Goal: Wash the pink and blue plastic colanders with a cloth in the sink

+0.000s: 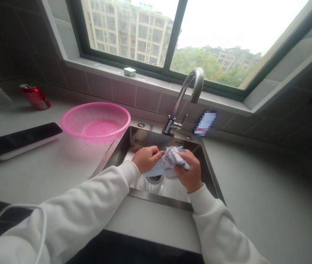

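My left hand (147,159) is closed, thumb toward the cloth, over the sink. It grips a thin, flat light-blue piece (157,169) with small dark specks; its kind I cannot make out. A crumpled white-and-grey cloth (172,157) is bunched in my right hand (190,172), pressed against the blue piece. Part of that piece is hidden behind the cloth and my fingers. Both hands are above the steel sink (158,198), with its round drain (155,178) below them.
A curved faucet (183,95) rises behind the sink. On the left counter stand a pink colander (95,124), a black-topped long box (25,139) and a red can (35,97). A phone-like object with a blurred screen (205,123) leans right of the faucet. A small box (129,72) sits on the windowsill.
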`<state>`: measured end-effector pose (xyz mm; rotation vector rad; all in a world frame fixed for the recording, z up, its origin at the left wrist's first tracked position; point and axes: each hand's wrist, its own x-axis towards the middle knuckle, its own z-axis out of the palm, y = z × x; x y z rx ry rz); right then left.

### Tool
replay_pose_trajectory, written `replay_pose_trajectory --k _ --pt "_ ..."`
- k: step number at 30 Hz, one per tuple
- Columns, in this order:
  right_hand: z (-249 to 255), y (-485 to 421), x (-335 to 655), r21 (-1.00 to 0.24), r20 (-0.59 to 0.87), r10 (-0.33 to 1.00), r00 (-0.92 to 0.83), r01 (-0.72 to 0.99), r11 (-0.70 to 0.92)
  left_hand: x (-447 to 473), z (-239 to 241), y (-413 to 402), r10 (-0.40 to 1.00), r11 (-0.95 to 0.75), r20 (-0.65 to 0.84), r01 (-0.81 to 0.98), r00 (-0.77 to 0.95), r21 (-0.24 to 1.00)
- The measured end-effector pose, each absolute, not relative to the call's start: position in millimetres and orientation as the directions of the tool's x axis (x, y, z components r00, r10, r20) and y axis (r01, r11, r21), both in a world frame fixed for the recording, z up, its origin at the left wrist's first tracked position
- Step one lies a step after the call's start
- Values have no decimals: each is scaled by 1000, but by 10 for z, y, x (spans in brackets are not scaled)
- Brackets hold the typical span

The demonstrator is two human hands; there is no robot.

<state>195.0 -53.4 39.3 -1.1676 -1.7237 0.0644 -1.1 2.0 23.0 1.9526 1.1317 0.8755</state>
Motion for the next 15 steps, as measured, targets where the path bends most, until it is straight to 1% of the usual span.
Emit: replay_pose_trajectory --k 1,2,3,4,6,7,9,11,13,15 --pt "403 -554 1893 -525 673 734 -88 642 558 1 219 19 888 -367 193 390 418 844" --pt "407 -554 1877 -523 663 740 -111 638 565 5 213 20 880 -352 176 358 440 865" --pt "404 -532 1909 -524 665 741 -94 648 553 -1 213 23 880 -325 155 332 449 886" --pt "394 -493 1984 -526 673 738 -47 672 522 -14 220 28 885 -290 131 309 447 906" --pt "361 -392 2219 -539 664 743 78 740 404 -57 250 42 892 -229 96 258 442 938" --pt "345 -347 2343 -549 665 731 152 764 340 -79 269 50 888 -215 93 227 451 950" --pt "326 -305 2509 -555 656 725 212 786 273 -113 305 65 859 -229 104 195 501 954" --pt "332 -338 2494 -535 659 729 183 795 284 -122 326 74 837 -295 125 245 533 924" --pt "356 -428 2309 -506 676 730 102 784 359 -109 329 71 846 -338 131 330 516 881" --pt "384 -525 2065 -487 688 726 6 745 456 -93 321 57 879 -317 119 381 461 869"
